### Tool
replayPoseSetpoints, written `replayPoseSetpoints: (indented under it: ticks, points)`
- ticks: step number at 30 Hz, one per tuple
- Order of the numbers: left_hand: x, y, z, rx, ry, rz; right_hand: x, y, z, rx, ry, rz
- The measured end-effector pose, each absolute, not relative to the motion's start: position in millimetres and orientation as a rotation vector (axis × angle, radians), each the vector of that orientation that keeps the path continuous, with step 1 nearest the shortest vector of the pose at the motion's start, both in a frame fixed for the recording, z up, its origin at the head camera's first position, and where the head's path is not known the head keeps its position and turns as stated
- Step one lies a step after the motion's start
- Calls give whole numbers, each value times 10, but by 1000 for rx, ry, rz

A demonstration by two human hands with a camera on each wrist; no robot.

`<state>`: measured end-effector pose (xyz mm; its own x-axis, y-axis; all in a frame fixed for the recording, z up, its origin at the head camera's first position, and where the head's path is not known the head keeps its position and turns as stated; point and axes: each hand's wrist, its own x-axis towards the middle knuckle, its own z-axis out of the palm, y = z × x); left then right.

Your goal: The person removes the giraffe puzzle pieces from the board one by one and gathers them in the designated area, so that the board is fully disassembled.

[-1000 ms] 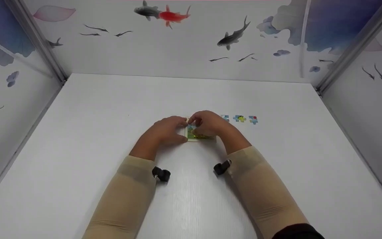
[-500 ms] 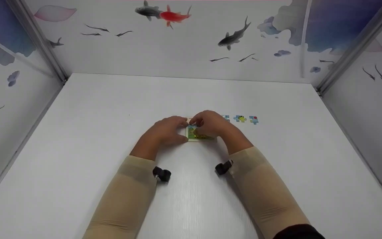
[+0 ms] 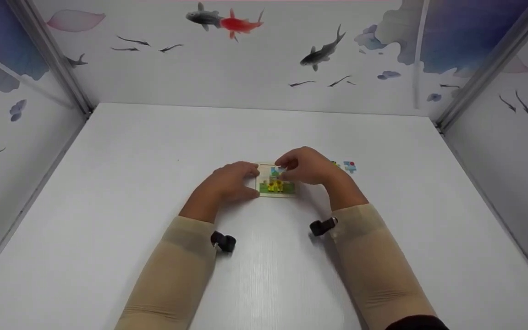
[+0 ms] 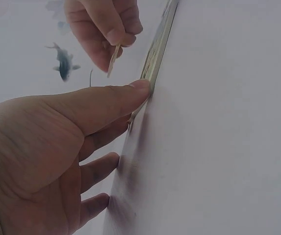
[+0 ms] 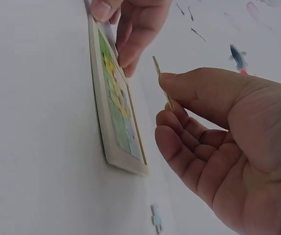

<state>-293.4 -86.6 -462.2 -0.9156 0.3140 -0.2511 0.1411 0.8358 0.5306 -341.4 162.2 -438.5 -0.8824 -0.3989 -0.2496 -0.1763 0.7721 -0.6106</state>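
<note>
- At the left is one left hand (image 3: 234, 180), spread; its thumb and fingers touch the left side of the frame and pinch nothing; it stays as it was a second ago.
- Next is one puzzle frame (image 5: 124, 160), lying flat on the white table (image 3: 154, 137); a yellow figure on green shows low in it, some blue above; its upper left part looks pale and bare; how many pieces sit inside, I cannot count.
- Then comes one right hand (image 3: 310, 167), pinching one thin puzzle piece (image 5: 157, 67) between thumb and finger, raised clear of the frame; it has just moved rightward from the left part, where colour was showing; this means, I judge, that the held piece is not yet seated.
- At the right, two loose pieces are visible from the head: one with yellow (image 3: 335, 163), half hidden, and one with a red dot (image 3: 349, 166); whether more are behind the hand, I cannot tell.
</note>
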Motion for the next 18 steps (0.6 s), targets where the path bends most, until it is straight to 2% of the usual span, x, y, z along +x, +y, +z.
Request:
replayPoseSetpoints:
  ticks: [12, 18]
  points:
    - [-2909, -876, -4637, 369, 2680, 753, -3469, 2302, -4346, -283, 2613, -910]
    - [-2916, -883, -4634, 363, 2678, 760, -3483, 2481, -4357, -237, 2606, -913]
